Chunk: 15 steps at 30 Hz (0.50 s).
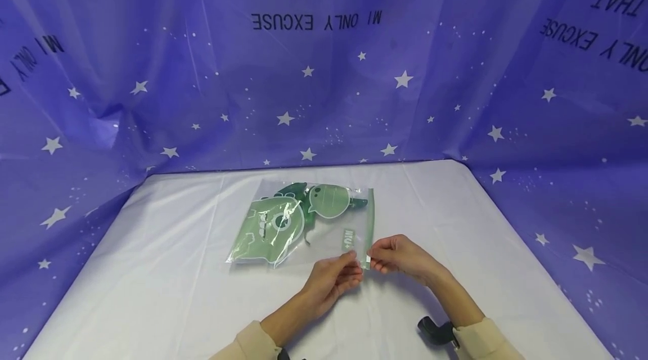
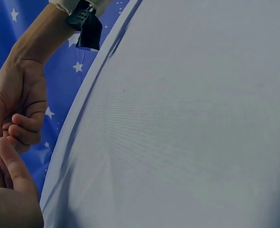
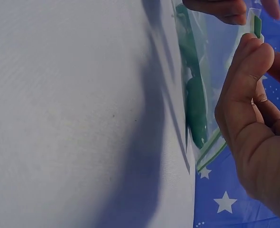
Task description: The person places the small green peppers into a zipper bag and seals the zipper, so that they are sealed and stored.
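A clear zip bag (image 1: 324, 256) with a light green dinosaur print lies on the white table, its green zip strip (image 1: 371, 214) at the right side. Something dark green (image 3: 195, 111) shows through the film; its kind is unclear. My right hand (image 1: 402, 256) pinches the near end of the zip strip between thumb and fingers. Beside it, my left hand (image 1: 329, 284) holds the bag's near right corner, thumb above and fingers below. The left wrist view shows the fingertips of the left hand (image 2: 16, 173) and right hand (image 2: 23, 99) close together.
A white cloth covers the table (image 1: 167, 292). Purple curtains (image 1: 324, 90) with white stars and lettering enclose its back and sides. A black wrist device (image 1: 435, 331) sits by the right sleeve (image 1: 481, 337).
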Each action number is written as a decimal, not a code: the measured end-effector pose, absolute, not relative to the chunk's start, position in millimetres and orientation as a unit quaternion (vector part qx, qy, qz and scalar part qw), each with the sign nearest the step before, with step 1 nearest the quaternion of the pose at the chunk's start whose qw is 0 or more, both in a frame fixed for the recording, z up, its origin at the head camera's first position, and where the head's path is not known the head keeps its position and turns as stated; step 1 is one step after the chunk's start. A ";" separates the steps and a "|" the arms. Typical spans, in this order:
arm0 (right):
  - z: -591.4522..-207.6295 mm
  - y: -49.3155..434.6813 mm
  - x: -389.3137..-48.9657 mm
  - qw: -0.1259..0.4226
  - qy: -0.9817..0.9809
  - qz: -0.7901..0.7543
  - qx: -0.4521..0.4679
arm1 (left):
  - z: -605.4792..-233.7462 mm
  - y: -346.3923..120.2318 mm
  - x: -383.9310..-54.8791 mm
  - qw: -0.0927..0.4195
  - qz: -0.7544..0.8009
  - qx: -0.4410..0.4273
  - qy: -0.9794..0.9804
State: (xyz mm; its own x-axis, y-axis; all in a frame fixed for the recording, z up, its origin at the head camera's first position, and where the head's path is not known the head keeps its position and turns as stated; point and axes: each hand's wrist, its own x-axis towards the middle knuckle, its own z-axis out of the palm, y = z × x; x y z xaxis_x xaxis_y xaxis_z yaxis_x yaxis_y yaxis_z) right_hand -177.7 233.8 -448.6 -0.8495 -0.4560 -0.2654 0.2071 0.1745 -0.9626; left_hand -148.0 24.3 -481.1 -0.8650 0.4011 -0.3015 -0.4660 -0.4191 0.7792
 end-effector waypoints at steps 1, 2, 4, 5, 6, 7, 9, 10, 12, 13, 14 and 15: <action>-448.4 234.0 -177.9 0.260 0.721 -0.637 -0.087 | -481.0 25.1 -148.2 0.256 0.839 -0.030 0.479; -448.3 234.4 -178.0 0.260 0.721 -0.636 -0.088 | -481.4 25.9 -148.3 0.253 0.836 -0.026 0.486; -448.7 235.1 -177.7 0.263 0.720 -0.635 -0.093 | -482.5 27.6 -147.7 0.244 0.830 -0.016 0.501; -449.2 235.6 -177.2 0.263 0.721 -0.633 -0.095 | -483.4 28.4 -147.3 0.240 0.828 -0.013 0.507; -449.9 236.0 -176.8 0.264 0.725 -0.629 -0.097 | -484.1 29.1 -146.7 0.235 0.825 -0.009 0.514; -450.8 236.4 -176.2 0.264 0.728 -0.625 -0.100 | -484.6 29.7 -146.0 0.230 0.823 -0.007 0.519; -451.9 236.8 -174.5 0.265 0.735 -0.615 -0.105 | -485.5 31.0 -144.5 0.223 0.817 -0.005 0.531; -451.8 236.4 -174.0 0.265 0.739 -0.610 -0.105 | -485.6 31.5 -144.1 0.222 0.816 -0.005 0.534; -450.9 235.2 -172.9 0.262 0.745 -0.605 -0.103 | -485.2 33.0 -143.2 0.221 0.813 -0.003 0.539; -450.3 234.6 -172.3 0.261 0.746 -0.605 -0.100 | -484.9 33.7 -142.7 0.221 0.811 -0.002 0.541; -449.6 234.0 -171.8 0.260 0.746 -0.605 -0.095 | -484.7 34.3 -142.2 0.221 0.810 0.000 0.543; -449.0 233.4 -171.4 0.258 0.747 -0.606 -0.090 | -484.1 34.9 -141.6 0.221 0.808 0.002 0.546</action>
